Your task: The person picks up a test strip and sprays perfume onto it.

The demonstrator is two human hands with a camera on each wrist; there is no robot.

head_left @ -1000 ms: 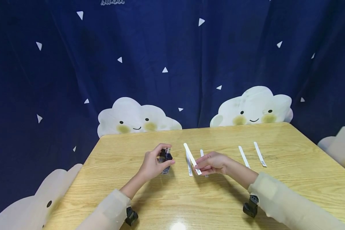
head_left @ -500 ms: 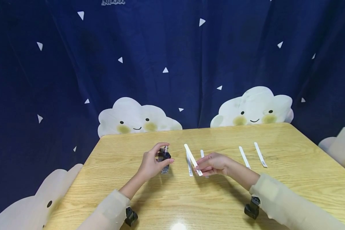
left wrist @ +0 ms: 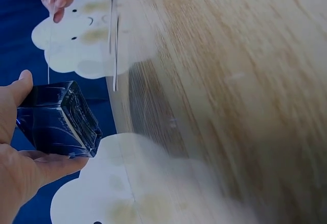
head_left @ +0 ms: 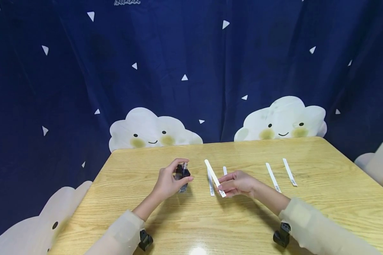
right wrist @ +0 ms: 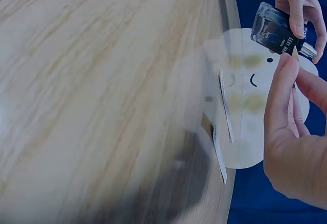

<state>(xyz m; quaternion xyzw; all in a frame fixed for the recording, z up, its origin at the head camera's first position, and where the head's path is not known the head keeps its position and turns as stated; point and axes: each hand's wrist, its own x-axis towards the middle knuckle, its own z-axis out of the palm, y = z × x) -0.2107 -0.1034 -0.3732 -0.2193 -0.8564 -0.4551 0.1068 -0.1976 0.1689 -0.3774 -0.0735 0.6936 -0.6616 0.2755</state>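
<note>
My left hand (head_left: pixel 167 180) grips a dark blue glass perfume bottle (head_left: pixel 182 179) between thumb and fingers, its index finger at the silvery spray top. The left wrist view shows the bottle's thick base (left wrist: pixel 79 117) clear of the tabletop; white lettering faces the right wrist camera. To the right, my right hand (head_left: pixel 240 185) pinches a white paper test strip (head_left: pixel 212 173) by its printed lower end, the rounded tip slanting up toward the bottle. A gap separates strip and bottle in the head view. Beneath the held strip lies another strip (head_left: pixel 211 184), and one more (head_left: pixel 225 170) is partly hidden by my right hand.
Two further white strips (head_left: pixel 272 175) (head_left: pixel 289 171) lie on the wooden table (head_left: pixel 185 219) at the right. Behind the table's far edge hangs a dark blue curtain (head_left: pixel 166 46) with cloud prints. A small black camera (head_left: pixel 281 235) is strapped under each sleeve.
Both hands keep their grips on the bottle and the strip and stay almost in place. The whole head view shifts very slightly.
</note>
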